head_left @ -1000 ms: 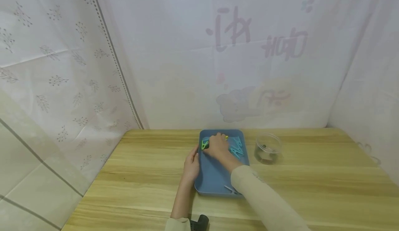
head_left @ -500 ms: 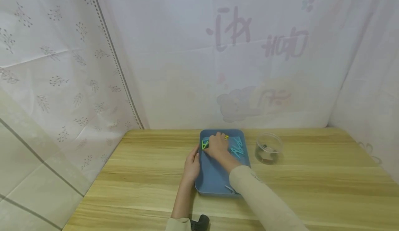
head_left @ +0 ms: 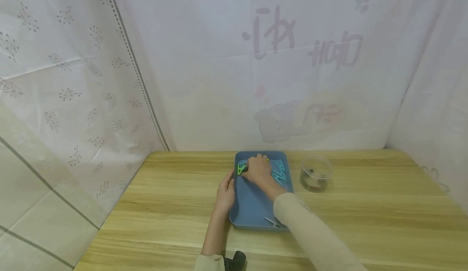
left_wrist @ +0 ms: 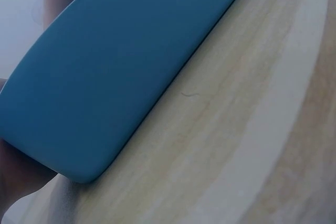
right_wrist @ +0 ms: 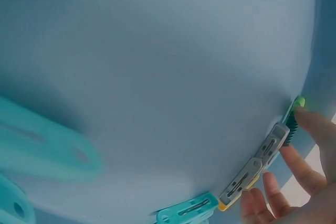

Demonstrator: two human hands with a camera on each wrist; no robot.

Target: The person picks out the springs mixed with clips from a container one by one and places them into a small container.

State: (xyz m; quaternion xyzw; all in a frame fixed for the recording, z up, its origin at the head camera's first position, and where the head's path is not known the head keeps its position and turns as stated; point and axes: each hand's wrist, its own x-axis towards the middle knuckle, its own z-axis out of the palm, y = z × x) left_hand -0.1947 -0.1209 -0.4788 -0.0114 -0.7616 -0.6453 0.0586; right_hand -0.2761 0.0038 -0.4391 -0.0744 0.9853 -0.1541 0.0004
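Observation:
My right hand (head_left: pixel 258 169) reaches into the far part of a blue tray (head_left: pixel 250 206). Its thumb and index finger pinch a green clothespin (right_wrist: pixel 299 101) with a dark ribbed part, by the tray's wall. Beside it in the right wrist view lie grey clothespins (right_wrist: pixel 249 174), with yellow showing beneath, and a teal clothespin (right_wrist: pixel 189 211), forming a line. More teal clothespins (head_left: pixel 279 176) lie right of this hand. My left hand (head_left: pixel 225 194) rests along the tray's left outer wall with its fingers fairly straight; the tray's side (left_wrist: pixel 121 66) fills much of the left wrist view.
A clear round tub (head_left: pixel 316 174) with small dark items in it stands right of the tray. Another grey clothespin (head_left: pixel 272 222) lies at the tray's near right corner. The wooden table (head_left: pixel 175 206) meets a pale curtain (head_left: pixel 204 80) at the back.
My right hand has shifted slightly to the right, and more of the green clothespin's dark part shows beside the thumb. My left hand stays at the tray's wall.

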